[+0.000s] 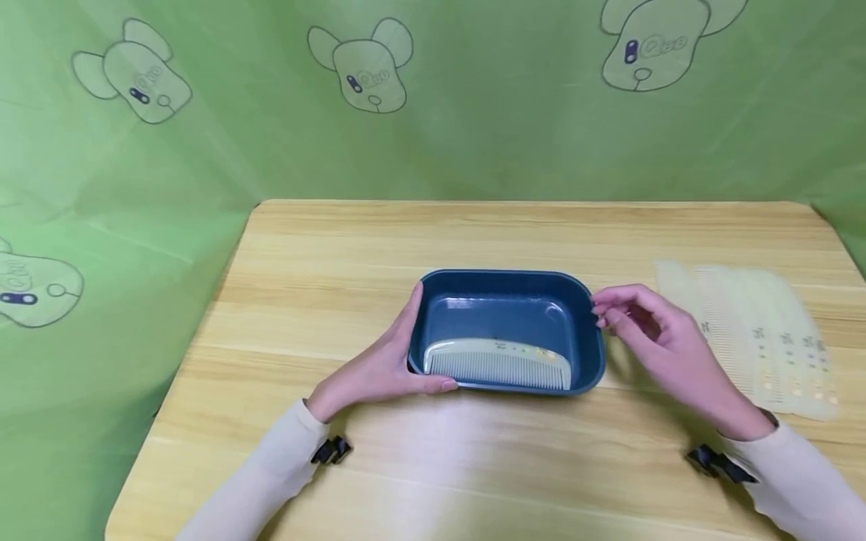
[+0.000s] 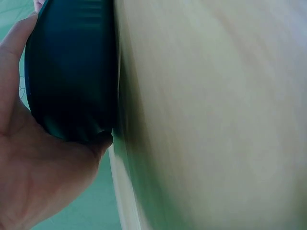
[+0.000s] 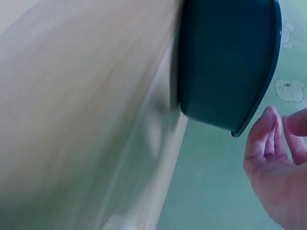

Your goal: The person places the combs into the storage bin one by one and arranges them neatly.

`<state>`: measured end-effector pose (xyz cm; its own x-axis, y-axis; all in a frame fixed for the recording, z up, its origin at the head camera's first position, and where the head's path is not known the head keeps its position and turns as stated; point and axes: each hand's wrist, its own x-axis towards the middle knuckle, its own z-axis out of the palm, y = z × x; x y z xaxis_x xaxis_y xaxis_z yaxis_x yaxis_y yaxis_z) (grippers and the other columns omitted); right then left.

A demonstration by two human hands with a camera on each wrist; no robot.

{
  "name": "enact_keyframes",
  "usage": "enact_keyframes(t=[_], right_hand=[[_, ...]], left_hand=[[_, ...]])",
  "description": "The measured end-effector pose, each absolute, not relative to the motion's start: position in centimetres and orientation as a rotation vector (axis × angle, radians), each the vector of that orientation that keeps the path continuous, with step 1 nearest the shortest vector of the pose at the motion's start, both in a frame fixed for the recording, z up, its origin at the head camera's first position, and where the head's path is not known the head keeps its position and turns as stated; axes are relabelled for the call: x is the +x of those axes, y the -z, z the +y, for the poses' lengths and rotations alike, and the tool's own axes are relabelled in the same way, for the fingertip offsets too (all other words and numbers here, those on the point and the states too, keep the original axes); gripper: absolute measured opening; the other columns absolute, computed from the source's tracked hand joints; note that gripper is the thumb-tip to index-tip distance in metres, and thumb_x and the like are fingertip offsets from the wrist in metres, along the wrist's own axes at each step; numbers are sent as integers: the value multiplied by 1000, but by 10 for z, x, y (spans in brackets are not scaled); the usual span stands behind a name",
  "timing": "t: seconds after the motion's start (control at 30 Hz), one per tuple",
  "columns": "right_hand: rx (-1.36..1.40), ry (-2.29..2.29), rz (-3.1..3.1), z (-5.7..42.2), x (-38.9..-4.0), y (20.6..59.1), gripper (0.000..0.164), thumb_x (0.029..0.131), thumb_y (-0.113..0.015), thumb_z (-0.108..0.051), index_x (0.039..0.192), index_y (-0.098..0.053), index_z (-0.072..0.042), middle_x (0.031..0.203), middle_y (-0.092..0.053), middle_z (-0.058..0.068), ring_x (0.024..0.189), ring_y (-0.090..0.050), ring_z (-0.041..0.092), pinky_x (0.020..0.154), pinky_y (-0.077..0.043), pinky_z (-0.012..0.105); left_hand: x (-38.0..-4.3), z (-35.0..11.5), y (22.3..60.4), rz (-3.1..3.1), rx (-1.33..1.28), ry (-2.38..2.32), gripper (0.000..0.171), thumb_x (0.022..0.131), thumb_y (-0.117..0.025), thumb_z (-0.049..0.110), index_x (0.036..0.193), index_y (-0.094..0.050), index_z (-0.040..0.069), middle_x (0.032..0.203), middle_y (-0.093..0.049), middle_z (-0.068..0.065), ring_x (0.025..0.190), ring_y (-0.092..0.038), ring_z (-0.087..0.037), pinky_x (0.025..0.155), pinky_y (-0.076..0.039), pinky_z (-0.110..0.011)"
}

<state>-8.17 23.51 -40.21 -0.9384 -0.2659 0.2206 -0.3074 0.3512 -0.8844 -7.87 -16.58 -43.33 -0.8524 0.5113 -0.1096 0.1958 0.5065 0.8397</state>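
Observation:
A dark blue plastic basin (image 1: 497,312) with rounded corners stands on the table. Inside it, along the near wall, lies a pale green comb (image 1: 501,357), teeth towards the person. My left hand (image 1: 386,368) grips the basin's left end, thumb along the near side and fingers at the far-left corner; the left wrist view shows this hand (image 2: 43,158) around the basin's end wall (image 2: 72,72). By the right rim is my right hand (image 1: 659,346), fingers loosely bent, holding nothing. In the right wrist view this hand (image 3: 278,167) appears just apart from the basin (image 3: 225,62).
Several pale green combs (image 1: 764,338) lie overlapping on the table's right side, partly behind the right hand and forearm. The wooden table (image 1: 325,263) has rounded corners. Green cloth (image 1: 473,135) with printed animal heads hangs behind and to the left.

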Motion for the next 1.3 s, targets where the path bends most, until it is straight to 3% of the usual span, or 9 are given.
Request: enact_keyframes(t=[0.17, 0.4, 0.6, 0.83, 0.9, 0.97, 1.1, 1.17, 1.3], right_hand=[[430, -1649, -2545, 249, -82, 407, 26, 110, -57, 6, 134, -67, 2, 114, -74, 11, 101, -69, 15, 88, -54, 15], [215, -1571, -2610, 267, -81, 412, 31, 112, -59, -4, 143, -62, -8, 119, -74, -3, 105, -67, 6, 91, -48, 10], [119, -1418, -2694, 281, -81, 415, 41, 110, -67, -12, 148, -56, -2, 125, -67, -6, 109, -58, 2, 88, -44, 6], [69, -1333, -2841, 300, -78, 417, 57, 111, -68, -22, 158, -46, 0, 143, -61, 20, 104, -54, -11, 79, -45, 5], [56, -1314, -2896, 303, -78, 417, 61, 112, -66, -25, 160, -42, 1, 146, -58, 28, 108, -60, -1, 75, -46, 7], [40, -1299, -2944, 307, -78, 416, 65, 112, -66, -28, 162, -38, 3, 147, -54, 32, 114, -65, 19, 72, -45, 7], [-4, -1249, -3035, 314, -79, 416, 76, 112, -66, -34, 164, -30, 8, 147, -49, 39, 125, -54, 59, 71, -42, 11], [-23, -1216, -3070, 317, -80, 417, 80, 111, -66, -37, 164, -28, 10, 147, -48, 41, 127, -52, 61, 72, -42, 16], [-29, -1157, -3099, 321, -82, 419, 83, 111, -67, -36, 162, -26, 14, 148, -44, 43, 128, -48, 61, 87, -51, 47]], left_hand=[[-79, -165, 434, 2409, 573, -1275, 144, 86, -93, 51, 169, 24, 39, 180, 13, 5, 164, -4, -20, 128, -21, -52], [-78, -165, 433, 2404, 586, -1295, 146, 85, -95, 49, 170, 24, 38, 180, 13, 4, 164, -5, -20, 128, -21, -51], [-79, -165, 432, 2415, 578, -1285, 146, 85, -95, 50, 171, 23, 37, 180, 12, 3, 164, -5, -19, 128, -20, -50], [-78, -163, 434, 2407, 599, -1303, 146, 85, -94, 50, 171, 23, 36, 180, 12, 5, 164, -5, -18, 128, -21, -50], [-77, -163, 435, 2406, 597, -1318, 146, 85, -95, 48, 172, 22, 34, 180, 11, 6, 164, -7, -18, 128, -22, -51], [-77, -163, 435, 2406, 595, -1329, 146, 85, -96, 47, 172, 21, 34, 180, 10, 6, 164, -8, -18, 128, -23, -51], [-77, -162, 435, 2399, 600, -1338, 147, 84, -96, 46, 171, 22, 36, 180, 10, 5, 164, -10, -19, 128, -23, -50], [-77, -162, 434, 2396, 599, -1336, 146, 85, -96, 47, 171, 22, 38, 180, 10, 5, 164, -9, -19, 128, -24, -50], [-77, -162, 434, 2394, 592, -1335, 146, 85, -96, 46, 170, 23, 38, 180, 11, 5, 164, -8, -18, 128, -23, -49]])
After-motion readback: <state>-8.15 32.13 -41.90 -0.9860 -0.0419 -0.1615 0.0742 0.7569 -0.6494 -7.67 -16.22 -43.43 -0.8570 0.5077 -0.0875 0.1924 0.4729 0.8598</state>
